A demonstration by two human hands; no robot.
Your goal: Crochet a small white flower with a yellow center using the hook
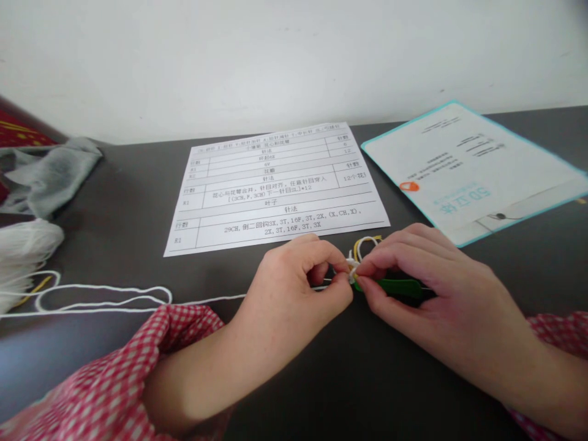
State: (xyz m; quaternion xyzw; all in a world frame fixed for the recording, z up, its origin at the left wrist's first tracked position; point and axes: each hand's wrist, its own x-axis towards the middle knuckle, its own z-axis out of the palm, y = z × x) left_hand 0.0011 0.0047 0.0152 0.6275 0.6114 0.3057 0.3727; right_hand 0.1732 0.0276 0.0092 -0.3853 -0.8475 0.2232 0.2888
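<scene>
My left hand (298, 278) and my right hand (436, 288) meet above the dark table. Both are closed in a fingertip pinch on one small piece of white and yellow crochet (352, 268), mostly covered by the fingers. Loose white and yellow yarn ends (367, 242) curl up behind it. Below my right hand's fingers shows the green handle of a crochet hook (397, 288); it seems to lie on the table, and its tip is hidden. A white yarn strand (215, 299) runs from the left to behind my left hand.
A ball of white yarn (27, 245) sits at the left edge, with loose loops beside it. Behind it lies a clear plastic bag (55, 174). A printed pattern sheet (275, 190) and a blue-edged packet (478, 165) lie near the white wall.
</scene>
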